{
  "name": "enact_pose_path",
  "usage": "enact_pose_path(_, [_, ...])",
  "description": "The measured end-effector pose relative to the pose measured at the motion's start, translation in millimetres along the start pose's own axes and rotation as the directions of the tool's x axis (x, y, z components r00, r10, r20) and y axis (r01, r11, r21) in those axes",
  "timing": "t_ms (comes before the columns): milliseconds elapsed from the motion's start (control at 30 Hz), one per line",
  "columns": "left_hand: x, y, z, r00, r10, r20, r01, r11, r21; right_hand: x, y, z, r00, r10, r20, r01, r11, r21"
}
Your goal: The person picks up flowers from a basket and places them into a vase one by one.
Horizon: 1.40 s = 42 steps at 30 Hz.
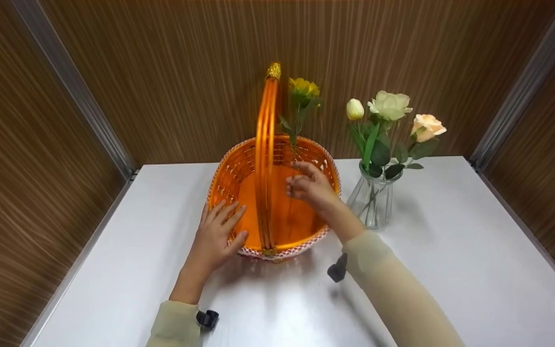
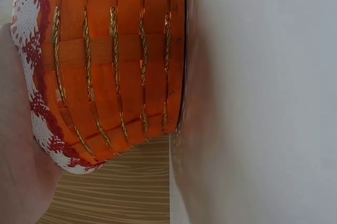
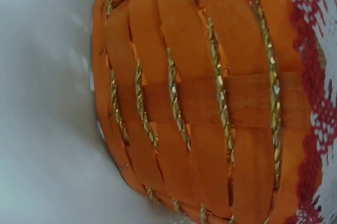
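An orange woven basket [image 1: 287, 212] with a tall arched handle stands on the white table. Its rim carries red and white lace trim [image 2: 37, 77], and gold cords run through its wall [image 3: 174, 98]. My left hand [image 1: 217, 236] rests on the near left rim with fingers spread and straight. Inside the right half of the opening, my right hand [image 1: 309, 185] pinches the thin stem of a yellow flower [image 1: 304, 89]. The flower stands upright, its bloom above the far rim beside the handle. In the right wrist view the basket wall fills the picture and the hand is hidden.
Right of the basket stands a clear glass vase [image 1: 376, 207] holding a white tulip [image 1: 355, 110], a large pale bloom [image 1: 389, 106] and a peach rose [image 1: 428, 127]. Wood-grain panels [image 1: 186, 72] enclose the white table [image 1: 465, 250] at the back and both sides.
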State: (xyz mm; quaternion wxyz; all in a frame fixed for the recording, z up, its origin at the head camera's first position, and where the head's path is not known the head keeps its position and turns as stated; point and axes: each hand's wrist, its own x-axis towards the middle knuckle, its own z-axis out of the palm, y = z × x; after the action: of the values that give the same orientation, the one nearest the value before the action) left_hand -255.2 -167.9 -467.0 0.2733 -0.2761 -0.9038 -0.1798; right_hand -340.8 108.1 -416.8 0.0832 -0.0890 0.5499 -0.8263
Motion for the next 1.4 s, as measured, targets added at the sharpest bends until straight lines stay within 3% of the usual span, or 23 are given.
enact_pose_path(233, [0.6,1.6,1.1,1.0,-0.006,0.019,0.006,1.0,-0.005,-5.0,-7.3,-1.0,0.999,-0.036,-0.015,0.036,0.999,-0.008])
enact_pose_path(667, [-1.9,1.4,3.2,1.0,0.0,-0.011,0.0,1.0,-0.021,-22.9,-20.7,-12.4,0.988,-0.143,0.052,0.142,0.99,0.014])
enact_pose_path(1033, [-1.1,0.1,0.6,1.0,-0.007,0.001,0.007,1.0,-0.019,-40.9,-45.7,-23.5,0.987,-0.161,-0.007,0.159,0.98,-0.12])
enact_pose_path(1400, [0.1,0.0,0.9,1.0,-0.001,0.001,0.001,1.0,-0.026,-58.1,-64.8,-37.3,0.966,-0.259,-0.006,0.253,0.947,-0.2])
